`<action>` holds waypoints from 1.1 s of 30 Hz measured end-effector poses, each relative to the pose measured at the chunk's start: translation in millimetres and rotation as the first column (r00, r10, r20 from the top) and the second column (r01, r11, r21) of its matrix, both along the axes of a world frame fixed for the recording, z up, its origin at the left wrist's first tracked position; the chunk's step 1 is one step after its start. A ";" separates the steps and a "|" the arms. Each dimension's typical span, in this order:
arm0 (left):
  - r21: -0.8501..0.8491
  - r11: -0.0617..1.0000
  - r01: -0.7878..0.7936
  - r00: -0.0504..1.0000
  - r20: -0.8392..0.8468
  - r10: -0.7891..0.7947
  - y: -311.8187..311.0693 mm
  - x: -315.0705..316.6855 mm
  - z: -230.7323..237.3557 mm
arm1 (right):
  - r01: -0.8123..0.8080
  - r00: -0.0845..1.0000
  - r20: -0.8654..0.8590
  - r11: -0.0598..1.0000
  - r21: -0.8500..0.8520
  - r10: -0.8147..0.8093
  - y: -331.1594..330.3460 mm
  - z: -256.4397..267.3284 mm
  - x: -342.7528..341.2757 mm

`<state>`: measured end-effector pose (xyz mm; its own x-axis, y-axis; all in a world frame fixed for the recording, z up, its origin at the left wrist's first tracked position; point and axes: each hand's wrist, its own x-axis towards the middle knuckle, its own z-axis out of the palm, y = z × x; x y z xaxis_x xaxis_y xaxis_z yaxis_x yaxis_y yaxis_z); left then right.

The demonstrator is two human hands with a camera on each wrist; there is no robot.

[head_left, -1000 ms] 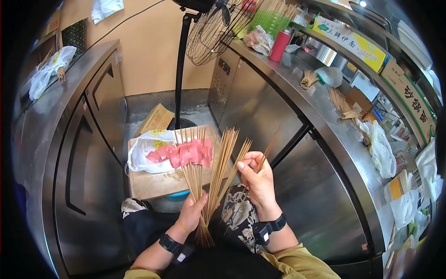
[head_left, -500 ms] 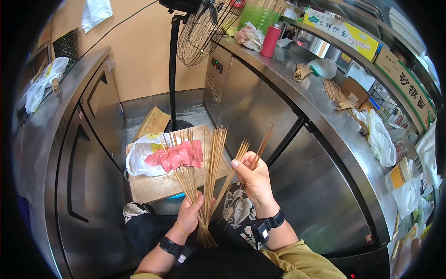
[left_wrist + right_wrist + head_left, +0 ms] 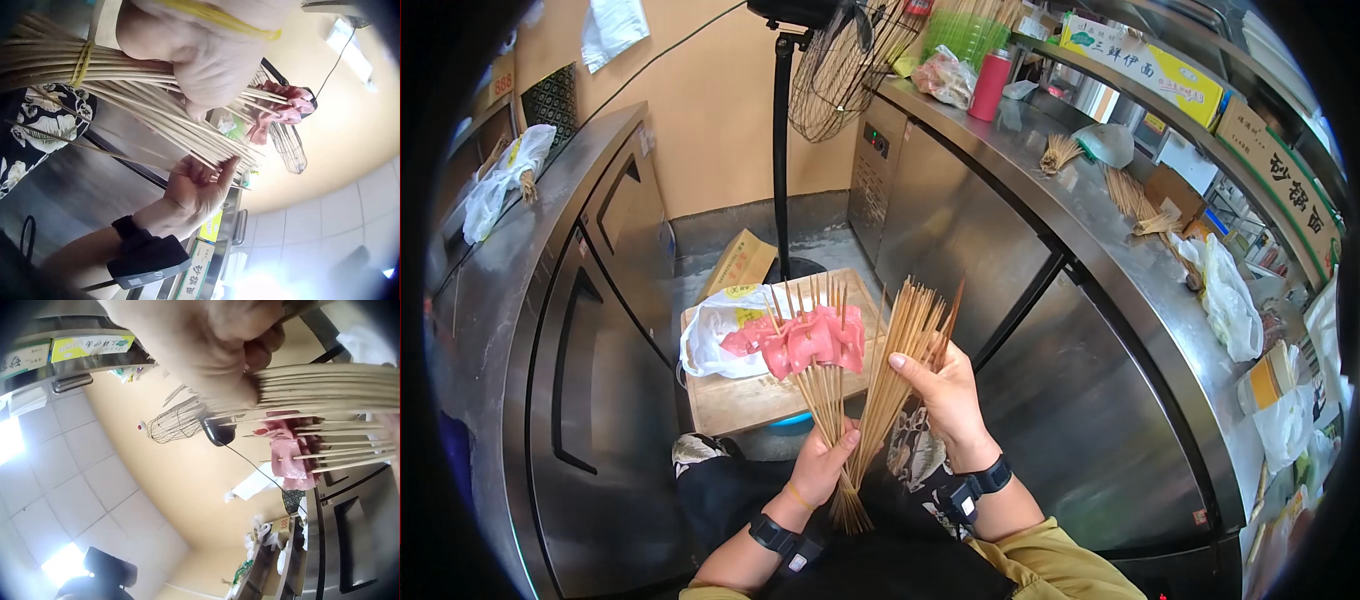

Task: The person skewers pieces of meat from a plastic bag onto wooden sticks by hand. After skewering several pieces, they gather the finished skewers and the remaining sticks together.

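Note:
In the head view my left hand point(image 3: 825, 462) grips the lower part of a large bunch of bamboo skewers. Slices of pink meat point(image 3: 815, 340) are threaded on the left-hand skewers, near their tips. The bare skewers point(image 3: 900, 350) lean to the right, and my right hand point(image 3: 950, 400) pinches them partway up, its thumb across the front. A darker skewer point(image 3: 94, 149) slants apart from the bunch, running to the right hand in the left wrist view. A yellow rubber band point(image 3: 82, 65) circles the skewers' lower end. The right fingers are partly hidden behind the sticks.
Beyond the hands, a wooden board point(image 3: 730, 405) bears a white plastic bag point(image 3: 705, 352). Steel cabinets point(image 3: 1020, 330) stand on both sides. A fan's pole point(image 3: 783, 160) rises behind the board, near a cardboard box point(image 3: 743, 262). A red bottle point(image 3: 990, 85) stands on the right counter.
The skewers at my right hand stood fanned apart from the bare bunch; now they lie together in one wide bunch under the right thumb. The left hand keeps its grip.

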<state>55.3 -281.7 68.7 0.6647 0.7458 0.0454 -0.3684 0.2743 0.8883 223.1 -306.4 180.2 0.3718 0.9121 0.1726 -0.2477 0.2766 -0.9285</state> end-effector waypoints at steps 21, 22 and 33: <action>-0.008 0.998 -0.067 0.997 0.035 0.068 -4.9 -0.5 1.5 | -0.005 0.994 -0.108 0.997 -0.071 -0.003 -11.1 -5.5 10.2; -0.009 0.998 -0.070 0.997 0.027 0.070 -4.7 0.1 0.6 | 0.001 0.993 -0.115 0.998 -0.066 -0.008 -11.0 -6.8 10.3; -0.056 0.992 -0.115 0.993 -0.001 0.115 -1.2 6.8 -4.1 | 0.038 0.996 -0.074 0.998 -0.056 -0.043 -6.7 -17.5 17.0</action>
<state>62.1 -282.8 64.6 0.5746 0.8184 0.0028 -0.4026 0.2797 0.8716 240.1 -313.1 162.8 0.4186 0.9034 0.0932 -0.3067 0.2372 -0.9218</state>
